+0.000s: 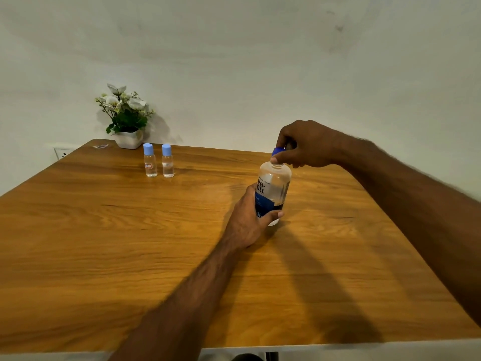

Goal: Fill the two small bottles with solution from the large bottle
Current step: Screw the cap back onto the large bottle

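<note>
Large bottle (273, 191) tilted above the worktop (130, 243). My left hand (250, 220) fingers wrap its lower label; right hand (302, 147) fingers pinch the blue cap (277, 151). Clear plastic, liquid inside: probably squeezable, slick, so grip low. Small bottles (158, 161) capped, well apart.

Both forearms are bare and hairy, with no sleeves, watch or rings showing; left hand (250, 220) and right hand (304, 147) wear no gloves.
</note>
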